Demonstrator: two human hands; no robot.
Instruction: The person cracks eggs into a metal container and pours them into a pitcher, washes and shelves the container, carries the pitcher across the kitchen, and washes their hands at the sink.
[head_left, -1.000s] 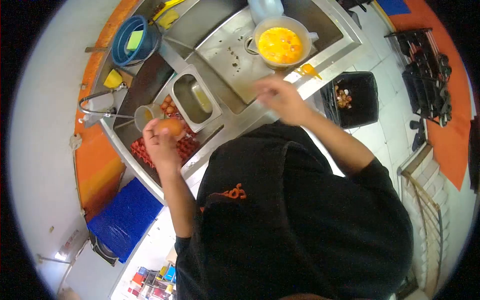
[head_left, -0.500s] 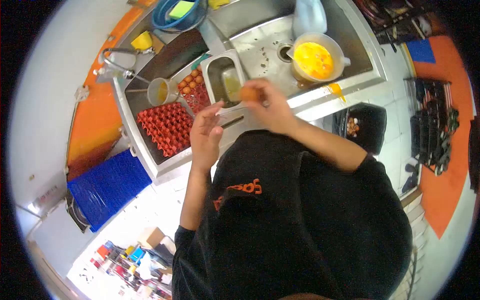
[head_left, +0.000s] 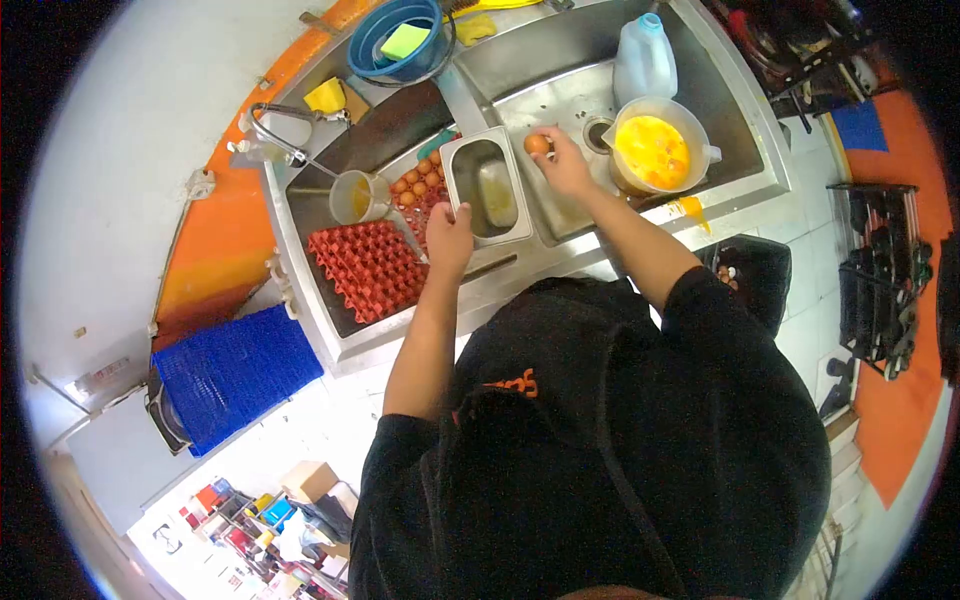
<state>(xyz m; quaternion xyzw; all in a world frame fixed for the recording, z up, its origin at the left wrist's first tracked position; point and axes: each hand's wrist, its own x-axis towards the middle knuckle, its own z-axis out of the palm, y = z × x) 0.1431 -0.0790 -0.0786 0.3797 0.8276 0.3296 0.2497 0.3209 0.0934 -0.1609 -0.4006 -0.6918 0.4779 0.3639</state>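
A brown egg is held in the fingers of my right hand, above the left part of the right sink basin. My left hand is at the near-left edge of a rectangular steel pan, its thumb over the rim and its fingers outside. A little clear, yellowish liquid lies in the pan. Left of the pan, several brown eggs sit on a red egg tray. A large plastic jug in the right basin holds yellow beaten egg with yolks.
Stacked red egg trays and a plastic measuring jug are in the left basin. A blue bucket with a sponge stands behind. A bluish plastic bottle is beyond the egg jug. A black bin with eggshells is below right.
My right hand has moved with the egg away from the pan, over the right basin. My left hand, open before, has come onto the pan's rim. The view has shifted slightly.
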